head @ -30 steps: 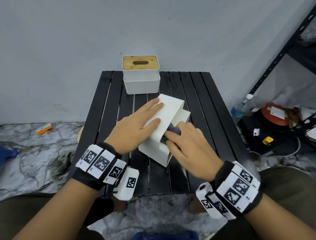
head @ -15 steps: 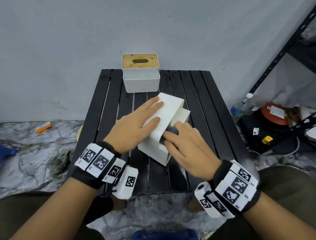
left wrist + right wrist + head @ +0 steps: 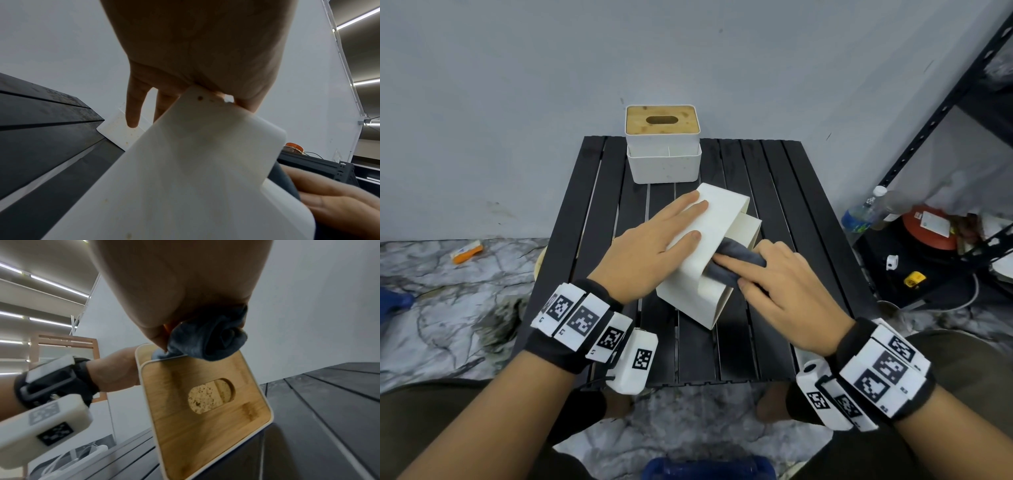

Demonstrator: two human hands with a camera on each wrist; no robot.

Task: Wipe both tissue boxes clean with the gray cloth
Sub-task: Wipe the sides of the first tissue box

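A white tissue box (image 3: 717, 222) lies tipped on its side in the middle of the black slatted table (image 3: 784, 212). My left hand (image 3: 654, 250) lies flat on its upper face with straight fingers (image 3: 133, 113). My right hand (image 3: 774, 277) grips the bunched gray cloth (image 3: 738, 262) and presses it into the step on the box's right side. In the right wrist view the cloth (image 3: 213, 340) sits at the top edge of this box's bamboo lid (image 3: 205, 410). The second tissue box (image 3: 663, 154), also with a bamboo lid, stands upright at the table's back edge.
A gray wall stands close behind the table. To the right is a black metal rack (image 3: 941, 113), with a water bottle (image 3: 863, 212) and a red round object (image 3: 928, 226) on a low black surface. An orange item (image 3: 467, 251) lies on the marble floor at left.
My right hand has shifted slightly along the box's right side, and more of the gray cloth now shows beside its fingers. The left hand and the box have stayed put.
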